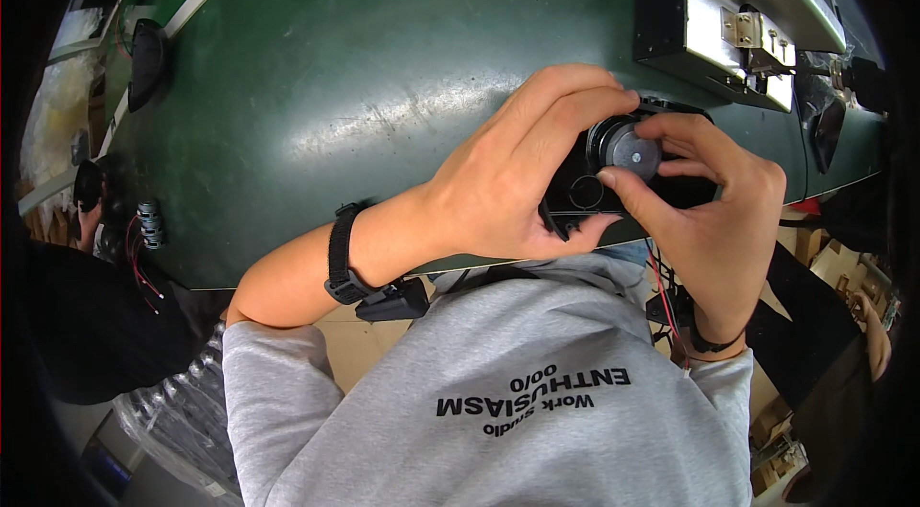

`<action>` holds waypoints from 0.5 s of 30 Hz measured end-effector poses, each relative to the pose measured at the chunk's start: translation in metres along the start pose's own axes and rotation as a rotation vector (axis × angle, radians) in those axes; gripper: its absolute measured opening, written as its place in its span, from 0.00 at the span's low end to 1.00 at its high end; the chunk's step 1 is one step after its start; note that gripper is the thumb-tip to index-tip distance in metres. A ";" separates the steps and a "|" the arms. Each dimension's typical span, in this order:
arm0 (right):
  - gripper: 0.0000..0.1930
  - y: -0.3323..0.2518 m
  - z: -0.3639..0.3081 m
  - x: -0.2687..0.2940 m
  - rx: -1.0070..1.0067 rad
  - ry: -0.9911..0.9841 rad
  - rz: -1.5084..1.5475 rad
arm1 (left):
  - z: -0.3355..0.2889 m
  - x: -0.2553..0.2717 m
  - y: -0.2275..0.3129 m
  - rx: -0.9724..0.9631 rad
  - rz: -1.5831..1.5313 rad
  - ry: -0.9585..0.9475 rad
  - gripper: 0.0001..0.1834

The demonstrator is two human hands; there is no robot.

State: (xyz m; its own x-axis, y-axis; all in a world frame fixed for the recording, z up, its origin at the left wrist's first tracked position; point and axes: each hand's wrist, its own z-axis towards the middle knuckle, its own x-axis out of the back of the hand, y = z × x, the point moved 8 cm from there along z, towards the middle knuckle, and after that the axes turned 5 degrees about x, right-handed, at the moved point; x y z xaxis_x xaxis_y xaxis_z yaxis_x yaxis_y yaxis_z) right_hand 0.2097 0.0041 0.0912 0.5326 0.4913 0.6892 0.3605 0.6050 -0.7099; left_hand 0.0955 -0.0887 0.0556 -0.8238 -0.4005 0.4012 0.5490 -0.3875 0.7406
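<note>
Here, the worktop (326,124) ends just below the hands, its near edge passing under both wrists, while the broadest open stretch of green surface spreads to the left and toward the far side. Room is tighter at the far right, where a silver-and-black machine (738,28) stands near the right hand (724,172). The black housing (572,218) sits between the hands near that close edge; whether it rests on the surface or is lifted, I cannot tell. The left hand (508,172) is clamped on the housing, fingers over its far side and thumb at its near side. The right hand pinches the round grey part (635,155) between thumb and fingers. That part's flat grey face points up toward the camera. The housing's long axis seems to run left to right, roughly along the worktop's edge, though the hands hide much of it. Red and black wires (661,288) hang below the right hand, past the edge.
</note>
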 end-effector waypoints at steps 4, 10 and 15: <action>0.17 0.000 0.000 0.000 0.022 -0.009 -0.005 | 0.001 0.001 0.000 0.000 0.003 -0.006 0.43; 0.18 0.000 -0.002 -0.001 -0.017 -0.028 -0.007 | -0.002 0.000 -0.002 0.035 -0.042 -0.027 0.37; 0.09 0.002 -0.022 0.073 0.031 0.372 0.137 | 0.003 -0.004 0.003 -0.013 0.062 -0.088 0.23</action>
State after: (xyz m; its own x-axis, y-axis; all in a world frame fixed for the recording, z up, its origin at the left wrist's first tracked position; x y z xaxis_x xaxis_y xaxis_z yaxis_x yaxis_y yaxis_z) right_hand 0.2657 0.0273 0.1369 0.8172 0.3123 0.4845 0.2461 0.5711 -0.7831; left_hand 0.0998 -0.0854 0.0581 -0.7970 -0.3500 0.4921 0.6007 -0.3751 0.7061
